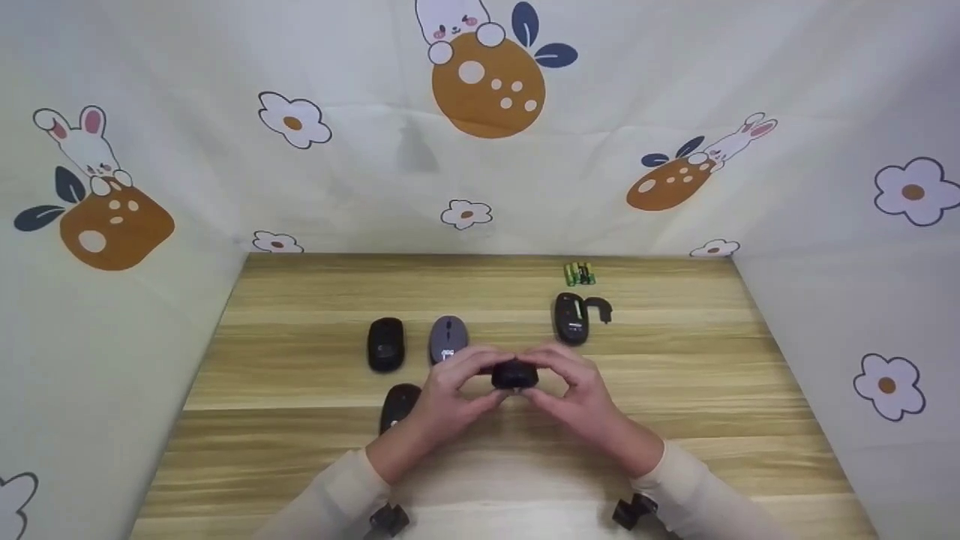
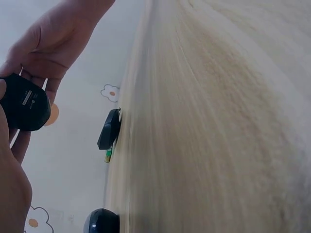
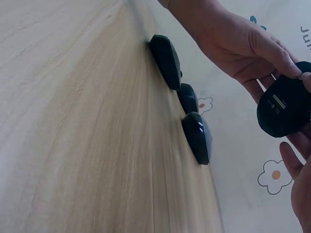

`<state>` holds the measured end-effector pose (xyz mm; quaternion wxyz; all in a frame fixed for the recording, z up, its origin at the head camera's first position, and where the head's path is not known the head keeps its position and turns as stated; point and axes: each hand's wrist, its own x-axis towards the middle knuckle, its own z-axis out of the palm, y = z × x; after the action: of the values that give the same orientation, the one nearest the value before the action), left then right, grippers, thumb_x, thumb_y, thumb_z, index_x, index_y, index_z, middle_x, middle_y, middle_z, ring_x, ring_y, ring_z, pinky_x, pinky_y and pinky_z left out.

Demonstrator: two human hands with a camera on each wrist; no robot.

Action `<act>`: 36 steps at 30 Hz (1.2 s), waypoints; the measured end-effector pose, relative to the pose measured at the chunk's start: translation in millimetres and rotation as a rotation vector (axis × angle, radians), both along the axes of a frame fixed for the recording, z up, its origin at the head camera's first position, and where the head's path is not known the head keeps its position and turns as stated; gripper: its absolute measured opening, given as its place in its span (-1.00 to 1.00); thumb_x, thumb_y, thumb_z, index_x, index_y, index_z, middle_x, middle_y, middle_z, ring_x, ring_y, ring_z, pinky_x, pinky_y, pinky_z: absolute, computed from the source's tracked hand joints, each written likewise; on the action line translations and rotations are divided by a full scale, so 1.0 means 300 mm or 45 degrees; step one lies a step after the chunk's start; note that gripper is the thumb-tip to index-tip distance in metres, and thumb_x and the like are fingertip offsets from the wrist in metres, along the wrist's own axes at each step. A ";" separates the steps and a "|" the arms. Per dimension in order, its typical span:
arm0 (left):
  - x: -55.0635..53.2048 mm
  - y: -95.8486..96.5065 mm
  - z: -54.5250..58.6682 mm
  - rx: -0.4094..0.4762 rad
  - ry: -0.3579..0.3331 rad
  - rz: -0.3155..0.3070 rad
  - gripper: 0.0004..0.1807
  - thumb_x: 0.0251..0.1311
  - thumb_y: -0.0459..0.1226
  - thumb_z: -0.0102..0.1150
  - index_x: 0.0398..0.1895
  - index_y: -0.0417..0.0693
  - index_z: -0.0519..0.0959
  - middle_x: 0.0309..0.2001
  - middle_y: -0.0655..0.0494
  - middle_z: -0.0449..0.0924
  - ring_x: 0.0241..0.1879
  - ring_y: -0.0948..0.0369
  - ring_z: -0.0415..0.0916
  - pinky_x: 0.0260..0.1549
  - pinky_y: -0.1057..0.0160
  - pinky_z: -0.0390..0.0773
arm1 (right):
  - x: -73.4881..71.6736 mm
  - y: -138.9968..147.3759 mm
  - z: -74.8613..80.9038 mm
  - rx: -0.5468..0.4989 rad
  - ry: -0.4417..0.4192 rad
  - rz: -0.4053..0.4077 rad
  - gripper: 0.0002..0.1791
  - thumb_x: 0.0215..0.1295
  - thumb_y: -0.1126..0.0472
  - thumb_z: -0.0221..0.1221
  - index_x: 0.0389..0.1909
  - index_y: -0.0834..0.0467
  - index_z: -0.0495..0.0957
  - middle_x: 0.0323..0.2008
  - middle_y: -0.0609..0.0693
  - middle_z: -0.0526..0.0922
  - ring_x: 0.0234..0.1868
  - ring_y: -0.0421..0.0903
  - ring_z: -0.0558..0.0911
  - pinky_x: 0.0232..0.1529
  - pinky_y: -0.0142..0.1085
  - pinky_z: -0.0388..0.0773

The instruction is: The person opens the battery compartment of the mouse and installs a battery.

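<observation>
In the head view a black computer mouse (image 1: 514,373) is held above the table between both hands. My left hand (image 1: 450,390) grips its left side with thumb and fingers. From the other side, my right hand (image 1: 581,386) grips it the same way. In the left wrist view the underside of the mouse (image 2: 25,103) shows with a small label; the right wrist view shows this underside (image 3: 284,102) too. Just beyond the left hand lies a grey mouse (image 1: 448,336), partly covered by it. Another black mouse (image 1: 397,405) is partly behind the left forearm.
A black mouse (image 1: 386,345) stands at the left. Farther right an overturned mouse (image 1: 571,319) shows a battery in its bay, with a curved black cover (image 1: 601,309) beside it. Several green batteries (image 1: 579,274) lie near the wooden table's (image 1: 300,285) back edge. Patterned cloth (image 1: 360,187) surrounds the table.
</observation>
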<state>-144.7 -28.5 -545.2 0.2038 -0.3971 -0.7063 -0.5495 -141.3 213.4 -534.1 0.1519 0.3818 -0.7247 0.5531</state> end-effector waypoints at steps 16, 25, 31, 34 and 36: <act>0.021 0.004 0.011 0.037 -0.563 -0.019 -0.55 0.39 -0.25 0.54 0.31 0.12 0.72 0.18 0.19 0.70 0.12 0.08 0.67 -0.26 0.14 0.86 | 0.015 0.002 -0.003 0.007 -0.290 -0.006 -0.43 0.36 0.47 0.45 0.37 0.22 0.64 0.21 0.19 0.72 0.00 0.03 0.77 -0.34 -0.16 0.85; 0.021 0.008 0.010 0.057 -0.689 -0.021 -0.56 0.40 -0.24 0.54 0.31 0.12 0.72 0.16 0.20 0.69 0.11 0.09 0.67 -0.29 0.11 0.86 | 0.011 0.004 0.000 0.029 -0.385 -0.010 -0.44 0.38 0.42 0.46 0.38 0.18 0.64 0.20 0.14 0.70 -0.05 0.11 0.75 -0.30 -0.15 0.86; 0.018 0.012 0.002 0.082 -0.716 -0.026 -0.56 0.39 -0.25 0.54 0.31 0.08 0.72 0.17 0.15 0.69 0.09 0.08 0.69 -0.31 0.10 0.86 | 0.003 0.005 0.001 0.040 -0.417 -0.012 -0.45 0.38 0.42 0.46 0.37 0.19 0.65 0.17 0.14 0.70 -0.10 0.07 0.73 -0.31 -0.18 0.84; 0.017 0.014 0.001 0.094 -0.715 -0.033 -0.55 0.39 -0.28 0.54 0.31 0.03 0.72 0.16 0.09 0.69 0.07 0.07 0.69 -0.29 0.09 0.87 | 0.000 0.006 0.005 0.041 -0.450 0.026 -0.44 0.37 0.42 0.47 0.37 0.20 0.63 0.20 0.17 0.67 -0.08 0.02 0.75 -0.30 -0.15 0.86; 0.015 0.016 -0.001 0.096 -0.711 -0.037 -0.55 0.38 -0.29 0.54 0.31 0.01 0.72 0.16 0.06 0.69 0.07 0.06 0.69 -0.28 0.09 0.87 | -0.001 0.006 0.009 0.032 -0.498 0.067 -0.43 0.37 0.43 0.47 0.37 0.20 0.60 0.24 0.19 0.63 -0.04 0.02 0.77 -0.27 -0.11 0.87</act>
<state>-140.2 -23.9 -545.4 0.0081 -0.2326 -0.7082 -0.6665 -141.7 215.3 -531.5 -0.0111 0.2876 -0.7370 0.6115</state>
